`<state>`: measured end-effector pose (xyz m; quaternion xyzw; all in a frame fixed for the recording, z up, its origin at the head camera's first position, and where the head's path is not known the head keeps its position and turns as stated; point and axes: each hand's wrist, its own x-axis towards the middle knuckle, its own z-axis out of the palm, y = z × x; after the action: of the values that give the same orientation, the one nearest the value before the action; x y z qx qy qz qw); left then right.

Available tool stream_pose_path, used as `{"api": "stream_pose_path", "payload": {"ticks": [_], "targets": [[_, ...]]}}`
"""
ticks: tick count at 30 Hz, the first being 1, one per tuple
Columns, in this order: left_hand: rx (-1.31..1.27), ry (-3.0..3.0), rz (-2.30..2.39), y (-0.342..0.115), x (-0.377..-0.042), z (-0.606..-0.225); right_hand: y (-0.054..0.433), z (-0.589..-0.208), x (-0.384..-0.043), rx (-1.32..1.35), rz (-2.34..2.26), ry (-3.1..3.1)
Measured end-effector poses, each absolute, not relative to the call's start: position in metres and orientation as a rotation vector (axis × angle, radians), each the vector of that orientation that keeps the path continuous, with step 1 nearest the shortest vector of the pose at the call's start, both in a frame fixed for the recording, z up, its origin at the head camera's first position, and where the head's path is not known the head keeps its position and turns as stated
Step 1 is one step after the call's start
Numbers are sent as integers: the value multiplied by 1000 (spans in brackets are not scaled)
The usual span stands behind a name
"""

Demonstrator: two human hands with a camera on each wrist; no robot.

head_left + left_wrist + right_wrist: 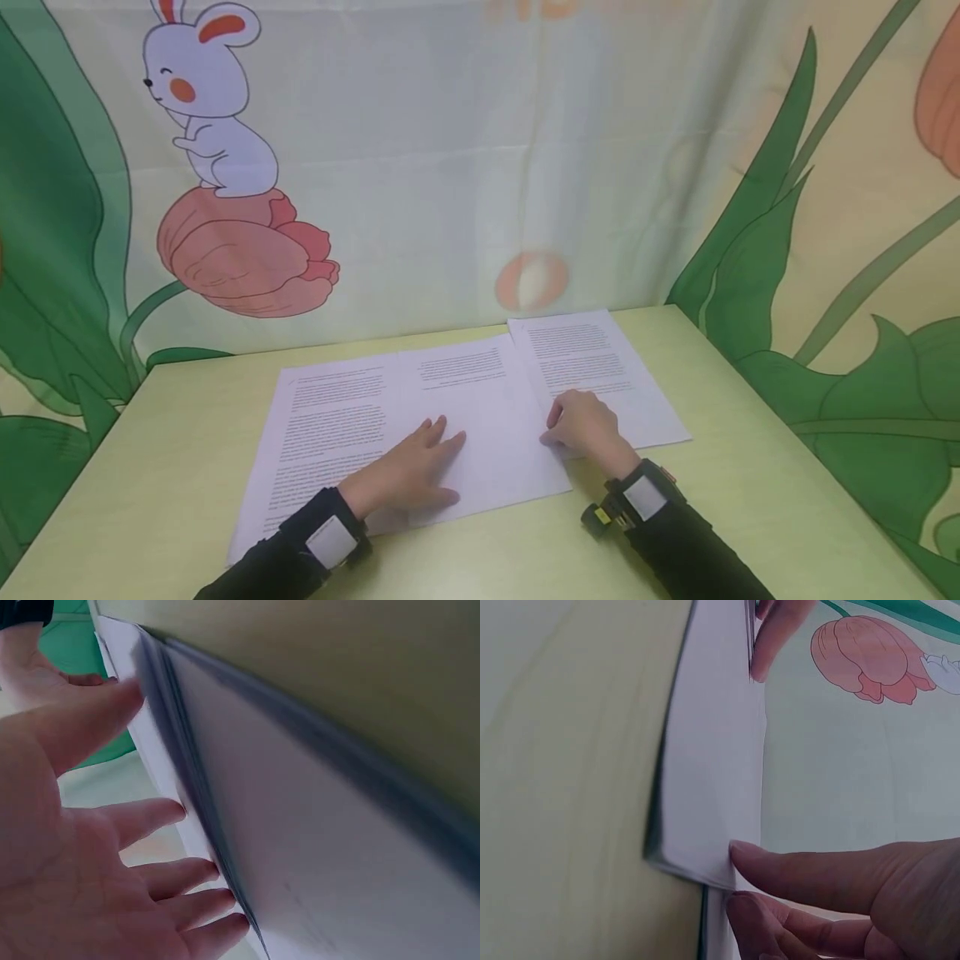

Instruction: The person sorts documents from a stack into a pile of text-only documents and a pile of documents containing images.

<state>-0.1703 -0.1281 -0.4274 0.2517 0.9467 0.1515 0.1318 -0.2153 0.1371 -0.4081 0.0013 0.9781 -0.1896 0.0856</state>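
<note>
Printed white papers lie on the table: a left page (322,425) full of text, a middle page (517,454) with text only near its top, and a separate right page (645,408) partly under the middle one's edge. My left hand (408,473) rests with spread fingers on the left and middle pages, around the line between them. In the left wrist view, several layered paper edges (187,735) show beside its fingertips. The right hand (587,425) has curled fingers at the middle page's right edge; in the right wrist view, thumb and index finger pinch that edge (712,847).
The pale yellow-green table (480,567) ends at the back against a hanging cloth (420,208) printed with a rabbit, tulips and leaves. Dark sleeves and wrist-worn devices (648,500) sit just behind both hands.
</note>
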Motion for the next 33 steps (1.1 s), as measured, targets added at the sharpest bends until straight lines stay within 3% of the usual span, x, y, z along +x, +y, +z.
{"api": "stream_pose_path", "payload": {"ticks": [11, 24, 33], "targets": [[736, 2694, 412, -130, -170, -421, 151, -406, -224, 65, -670, 2898], [758, 2681, 411, -130, -168, -421, 246, -406, -250, 452, -720, 2898], [791, 2668, 422, -133, -168, -420, 270, -407, -251, 526, -745, 2830]]}}
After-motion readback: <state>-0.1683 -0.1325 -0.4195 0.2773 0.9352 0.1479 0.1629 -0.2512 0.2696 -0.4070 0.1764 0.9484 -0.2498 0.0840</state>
